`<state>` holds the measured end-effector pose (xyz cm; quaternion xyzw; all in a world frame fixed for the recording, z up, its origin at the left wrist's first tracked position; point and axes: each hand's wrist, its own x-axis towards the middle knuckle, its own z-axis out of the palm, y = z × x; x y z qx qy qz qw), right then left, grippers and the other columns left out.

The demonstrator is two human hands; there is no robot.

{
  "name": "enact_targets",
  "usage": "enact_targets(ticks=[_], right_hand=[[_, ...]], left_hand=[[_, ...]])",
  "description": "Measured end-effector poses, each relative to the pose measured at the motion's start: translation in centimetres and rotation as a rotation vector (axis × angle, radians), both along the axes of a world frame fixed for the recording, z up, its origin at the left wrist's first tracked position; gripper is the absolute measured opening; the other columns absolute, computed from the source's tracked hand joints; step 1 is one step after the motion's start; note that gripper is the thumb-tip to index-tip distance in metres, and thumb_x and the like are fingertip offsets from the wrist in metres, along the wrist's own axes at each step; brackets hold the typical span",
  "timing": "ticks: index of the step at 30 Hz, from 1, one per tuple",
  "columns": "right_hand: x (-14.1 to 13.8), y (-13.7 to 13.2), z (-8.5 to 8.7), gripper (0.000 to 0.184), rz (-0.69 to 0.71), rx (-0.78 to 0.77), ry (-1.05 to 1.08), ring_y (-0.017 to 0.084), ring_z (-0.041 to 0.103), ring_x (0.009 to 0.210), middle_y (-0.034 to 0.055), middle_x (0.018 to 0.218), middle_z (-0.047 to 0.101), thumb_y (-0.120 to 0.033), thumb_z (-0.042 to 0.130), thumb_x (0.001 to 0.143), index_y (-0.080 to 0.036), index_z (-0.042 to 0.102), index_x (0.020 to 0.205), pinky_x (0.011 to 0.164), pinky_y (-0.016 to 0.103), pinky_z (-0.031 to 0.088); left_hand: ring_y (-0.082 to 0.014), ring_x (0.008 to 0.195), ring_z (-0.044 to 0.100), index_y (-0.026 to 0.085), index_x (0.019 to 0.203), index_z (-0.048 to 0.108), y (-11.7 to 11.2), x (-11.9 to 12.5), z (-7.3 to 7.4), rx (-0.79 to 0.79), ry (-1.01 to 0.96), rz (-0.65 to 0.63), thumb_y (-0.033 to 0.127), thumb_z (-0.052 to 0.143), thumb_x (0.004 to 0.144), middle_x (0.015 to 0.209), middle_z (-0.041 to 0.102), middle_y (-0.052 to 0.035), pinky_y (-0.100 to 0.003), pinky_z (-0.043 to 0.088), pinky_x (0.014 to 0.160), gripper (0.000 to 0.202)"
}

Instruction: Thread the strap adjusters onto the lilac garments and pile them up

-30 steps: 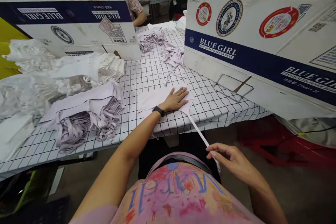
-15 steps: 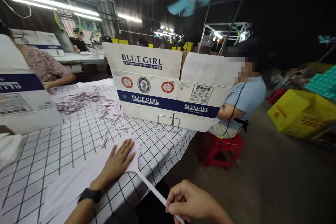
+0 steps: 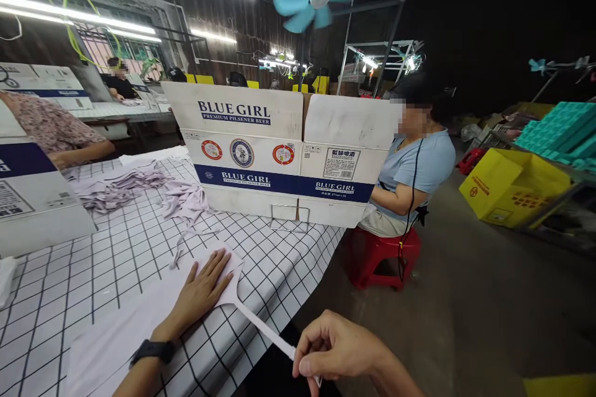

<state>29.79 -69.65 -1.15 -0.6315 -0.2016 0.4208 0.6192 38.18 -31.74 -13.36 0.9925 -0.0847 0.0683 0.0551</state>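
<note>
A pale pink-white piece of fabric (image 3: 125, 329) lies spread over the checked tablecloth (image 3: 261, 260). My left hand (image 3: 207, 282), with a black watch on its wrist, rests flat on the fabric's far end, fingers stretched out. From that end a narrow fabric strap (image 3: 265, 327) runs taut past the table edge toward me. My right hand (image 3: 328, 350) pinches the strap between thumb and fingers, off the edge of the table. The strap's tip shows just below the fingers.
A white and blue beer carton (image 3: 242, 155) stands upright on the table behind a wire stand (image 3: 289, 218). Another carton (image 3: 41, 205) is at left. Crumpled fabric pieces (image 3: 121, 183) lie between them. A person in blue (image 3: 414, 167) sits on a red stool (image 3: 384, 260); yellow crates (image 3: 512, 189) stand at right.
The camera view has turned slightly to the right, so the surroundings sit further left. My left hand stays flat on the fabric and my right hand keeps its pinch on the taut strap.
</note>
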Motion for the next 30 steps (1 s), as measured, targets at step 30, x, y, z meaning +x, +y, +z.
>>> enact_targets(ticks=[30], right_hand=[[4.2,5.2,0.0,0.041,-0.117,0.191,-0.049,0.009,0.061,0.052,0.0094,0.084,0.08,-0.047,0.082,0.079,-0.013,0.081,0.103,0.055,0.024,0.046]], left_hand=[[-0.0311,0.154,0.035,0.026,0.141,0.057,-2.3,-2.9,5.5,-0.462,-0.135,0.019,0.046,0.042,0.104,0.162,0.043,-0.0086,-0.065,0.026,0.124,0.045]])
